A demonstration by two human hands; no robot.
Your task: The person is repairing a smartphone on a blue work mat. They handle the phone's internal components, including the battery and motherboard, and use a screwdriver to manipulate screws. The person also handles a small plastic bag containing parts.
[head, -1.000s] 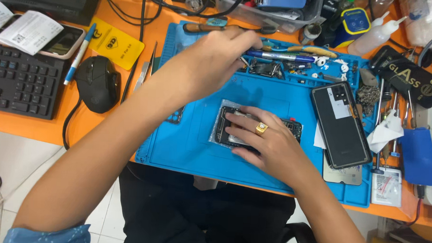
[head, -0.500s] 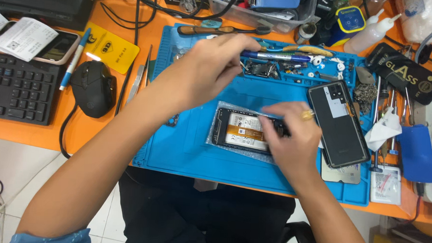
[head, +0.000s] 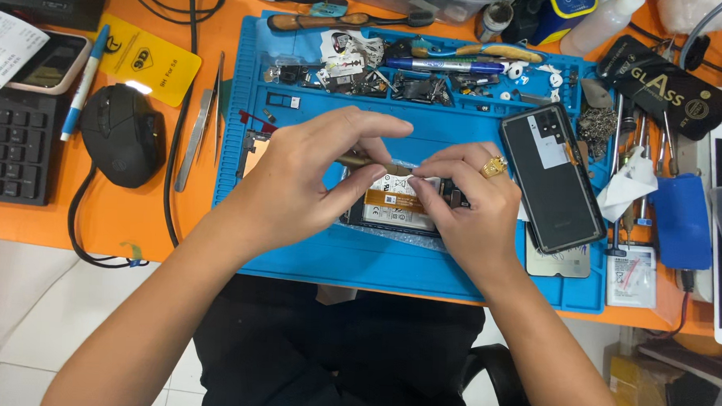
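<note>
While both hands meet over it, an opened phone (head: 397, 203) lies on the blue mat (head: 335, 258), directly beneath the fingertips.
Left hand (head: 302, 181) pinches a thin brass-coloured tool (head: 362, 162) between thumb and forefinger; right hand (head: 465, 203) (gold ring on one finger) presses curled fingertips onto the phone's orange flex strip (head: 389, 199). A dark back cover (head: 552, 178) lies just right of the right hand.
</note>
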